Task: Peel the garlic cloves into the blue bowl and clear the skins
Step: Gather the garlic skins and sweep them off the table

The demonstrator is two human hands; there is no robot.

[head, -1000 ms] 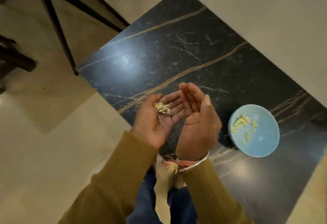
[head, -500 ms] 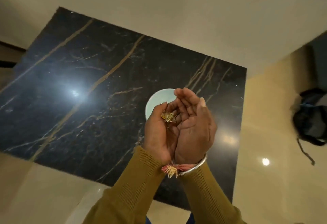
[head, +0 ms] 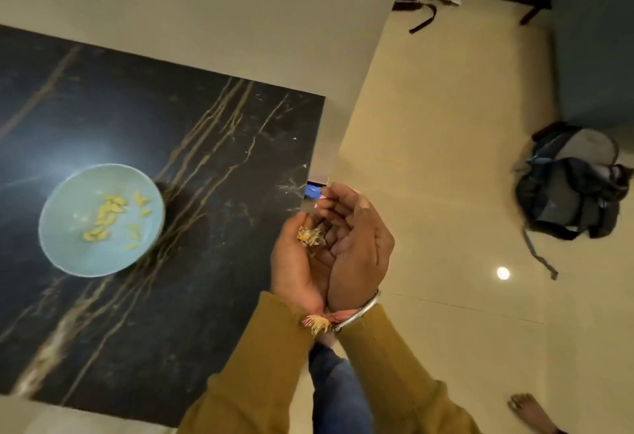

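A small heap of dry garlic skins (head: 310,237) lies in the cupped palm of my left hand (head: 295,272), whose thumb curls over it. My right hand (head: 360,248) stands on edge against the left, fingers loosely bent, walling the skins in without gripping them. Both hands hover past the right edge of the black marble table (head: 206,125), above the floor. To the left, the blue bowl (head: 68,200) stands on the table with several peeled yellow garlic cloves (head: 109,214) in it.
A grey backpack (head: 569,193) lies on the cream floor to the right. A bare foot (head: 530,413) shows at the bottom right. Something small and blue (head: 314,190) peeks out beyond the table's right edge, just past my fingertips. Dark furniture legs stand at the top.
The view has swung right. My cupped hands, still carrying the skins, have gone from in front of the bowl to beyond the table's right edge; the bowl now lies far left.
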